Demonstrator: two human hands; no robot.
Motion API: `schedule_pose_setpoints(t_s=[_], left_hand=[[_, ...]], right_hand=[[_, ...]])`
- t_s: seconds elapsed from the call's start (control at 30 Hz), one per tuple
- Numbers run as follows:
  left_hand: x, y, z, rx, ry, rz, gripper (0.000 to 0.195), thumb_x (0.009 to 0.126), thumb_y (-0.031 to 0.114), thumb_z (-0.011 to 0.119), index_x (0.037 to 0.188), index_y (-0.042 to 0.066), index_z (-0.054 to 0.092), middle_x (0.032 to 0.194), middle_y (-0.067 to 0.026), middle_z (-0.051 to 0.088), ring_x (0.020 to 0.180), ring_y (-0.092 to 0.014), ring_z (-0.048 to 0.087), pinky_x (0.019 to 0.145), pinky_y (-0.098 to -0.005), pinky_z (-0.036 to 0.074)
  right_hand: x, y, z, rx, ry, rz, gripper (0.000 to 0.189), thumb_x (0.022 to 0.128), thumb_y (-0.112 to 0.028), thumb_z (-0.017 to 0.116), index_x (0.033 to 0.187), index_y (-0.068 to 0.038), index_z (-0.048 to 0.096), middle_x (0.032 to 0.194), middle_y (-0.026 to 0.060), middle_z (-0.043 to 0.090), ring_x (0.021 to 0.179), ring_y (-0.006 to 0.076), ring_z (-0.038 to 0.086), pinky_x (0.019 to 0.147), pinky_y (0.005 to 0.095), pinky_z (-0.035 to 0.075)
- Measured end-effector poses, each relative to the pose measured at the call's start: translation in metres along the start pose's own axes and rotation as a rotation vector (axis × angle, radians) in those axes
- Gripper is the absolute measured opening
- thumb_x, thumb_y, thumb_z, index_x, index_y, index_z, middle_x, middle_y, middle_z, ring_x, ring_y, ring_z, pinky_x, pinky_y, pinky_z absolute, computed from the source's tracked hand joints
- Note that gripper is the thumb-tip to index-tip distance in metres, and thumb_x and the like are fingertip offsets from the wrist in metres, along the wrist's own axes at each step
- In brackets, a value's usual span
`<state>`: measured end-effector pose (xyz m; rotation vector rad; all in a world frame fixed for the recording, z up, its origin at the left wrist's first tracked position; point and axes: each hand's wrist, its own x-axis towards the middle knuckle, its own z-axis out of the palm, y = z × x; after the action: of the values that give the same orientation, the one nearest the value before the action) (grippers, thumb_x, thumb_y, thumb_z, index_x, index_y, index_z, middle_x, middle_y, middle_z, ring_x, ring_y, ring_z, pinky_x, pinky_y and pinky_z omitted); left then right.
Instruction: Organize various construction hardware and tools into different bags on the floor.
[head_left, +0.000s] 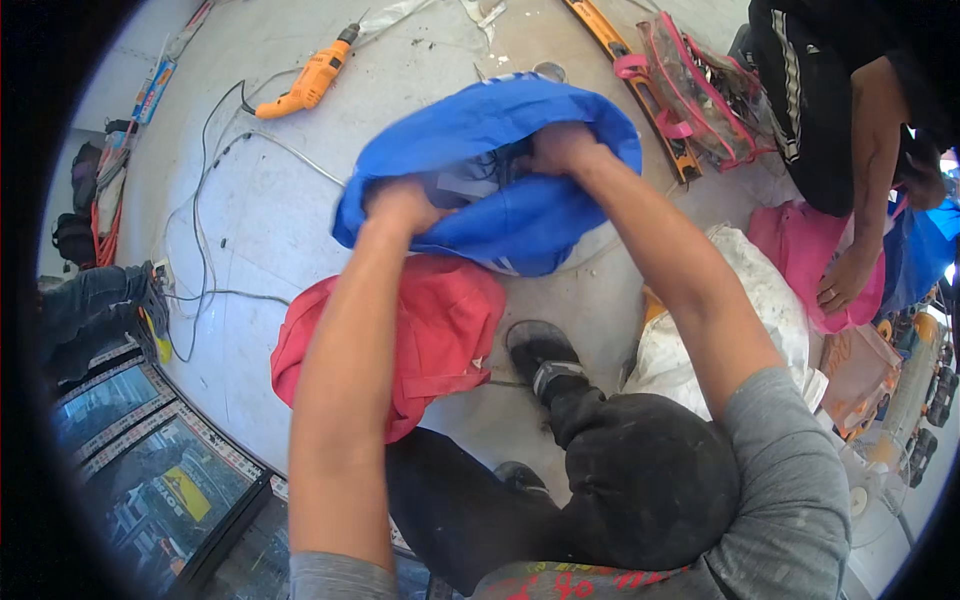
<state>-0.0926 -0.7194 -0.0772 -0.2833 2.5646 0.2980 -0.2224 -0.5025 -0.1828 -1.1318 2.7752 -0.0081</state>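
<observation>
A blue fabric bag (495, 232) is in front of me with its wide mouth facing up. My left hand (401, 206) reaches inside the near left of the mouth, its fingers partly hidden. At the right, my right hand (562, 148) is inside the opening beside dark contents, its fingers hidden and blurred. A pale flat piece (466, 186) and dark cord-like items (491, 161) show between the hands. Close below the blue bag lies a slack red fabric bag (450, 322), partly behind my left forearm.
An orange corded drill (311, 81) lies on the floor, its cable trailing left. An orange spirit level (660, 124) lies beside a clear pink-trimmed bag (686, 90). Another person's hand (847, 277) rests at a pink bag (795, 240). A white sack (742, 300) sits by my knee.
</observation>
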Motion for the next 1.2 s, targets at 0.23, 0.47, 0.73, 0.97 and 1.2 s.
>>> schedule_pose_setpoints(t_s=[0.23,0.47,0.73,0.97,1.2], left_hand=[[0.010,0.015,-0.027,0.023,0.010,0.057,0.117,0.056,0.040,0.087,0.150,0.007,0.025,0.152,-0.0242,0.029,0.143,-0.037,0.026,0.115,-0.0410,0.029],[0.002,-0.011,-0.047,0.006,0.263,0.259,0.110,0.048,0.038,0.092,0.139,0.003,0.042,0.142,-0.0215,0.044,0.134,-0.040,0.037,0.111,-0.0449,0.032],[-0.004,-0.010,-0.053,0.170,0.489,0.319,0.076,0.056,0.039,0.088,0.117,0.001,0.063,0.116,-0.0242,0.063,0.113,-0.038,0.058,0.099,-0.0410,0.045],[0.012,-0.006,-0.086,-0.065,0.838,0.296,0.056,0.071,0.031,0.078,0.114,-0.002,0.063,0.121,-0.0251,0.057,0.115,-0.040,0.055,0.095,-0.0426,0.047],[-0.011,0.007,-0.072,0.269,0.622,0.050,0.083,0.066,0.033,0.083,0.135,0.005,0.047,0.140,-0.0198,0.045,0.133,-0.040,0.037,0.106,-0.0566,0.034]], right_hand=[[0.037,0.020,-0.051,0.090,0.387,0.069,0.040,0.086,-0.029,0.059,0.122,-0.013,0.063,0.132,0.0139,0.058,0.122,0.0326,0.053,0.105,0.0424,0.040],[0.036,-0.076,-0.019,0.289,0.091,-0.165,0.092,0.063,-0.052,0.078,0.137,-0.006,0.048,0.142,0.0213,0.046,0.133,0.0371,0.040,0.113,0.0431,0.029],[0.015,-0.045,-0.016,0.189,-0.204,-0.196,0.094,0.068,-0.041,0.076,0.145,-0.007,0.035,0.147,0.0220,0.040,0.132,0.0393,0.041,0.109,0.0448,0.035],[-0.009,-0.032,-0.064,0.406,-0.810,-0.322,0.050,0.084,-0.021,0.059,0.134,-0.019,0.057,0.126,0.0153,0.062,0.110,0.0335,0.061,0.096,0.0420,0.046],[0.036,-0.052,-0.046,0.251,-0.121,-0.052,0.033,0.083,-0.024,0.059,0.109,-0.007,0.069,0.105,0.0209,0.068,0.100,0.0367,0.065,0.087,0.0424,0.051]])
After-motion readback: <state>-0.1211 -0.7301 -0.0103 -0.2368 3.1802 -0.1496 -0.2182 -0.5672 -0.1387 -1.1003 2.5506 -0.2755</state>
